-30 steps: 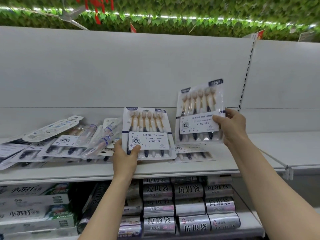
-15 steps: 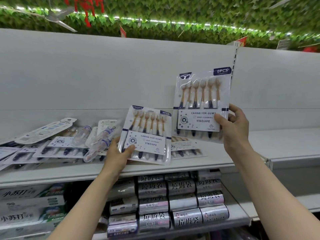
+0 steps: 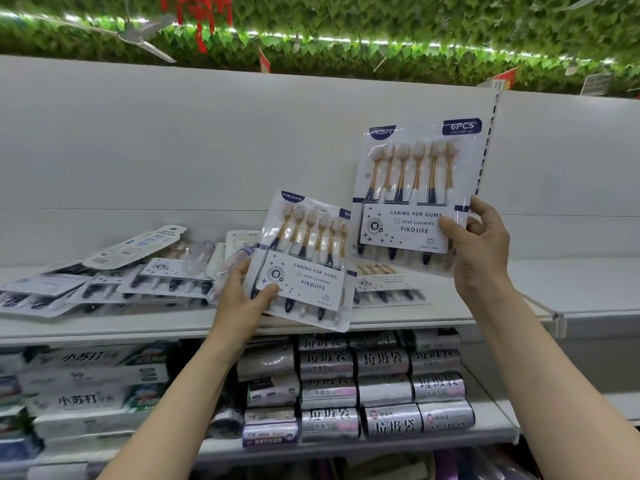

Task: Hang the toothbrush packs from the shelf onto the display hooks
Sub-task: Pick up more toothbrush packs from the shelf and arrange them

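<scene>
My right hand (image 3: 479, 249) grips a six-piece toothbrush pack (image 3: 414, 188) by its lower right edge and holds it upright in front of the white back panel. My left hand (image 3: 242, 299) grips a second, identical pack (image 3: 306, 261) at its lower left, tilted above the shelf's front edge. More toothbrush packs (image 3: 114, 271) lie in a loose pile on the white shelf (image 3: 104, 327), and another pack (image 3: 388, 285) lies flat behind the two held ones. No display hooks are visible.
A slotted upright (image 3: 488, 140) divides the back panels. The lower shelf holds rolls of bin bags (image 3: 381, 393) and toothpaste boxes (image 3: 86, 386). Green artificial leaves (image 3: 346, 36) and a red ornament hang overhead. Another shelf section (image 3: 588, 292) extends right.
Both hands have lifted their packs off the shelf; the right pack has risen higher against the back panel, and the left pack has tilted up and moved right.
</scene>
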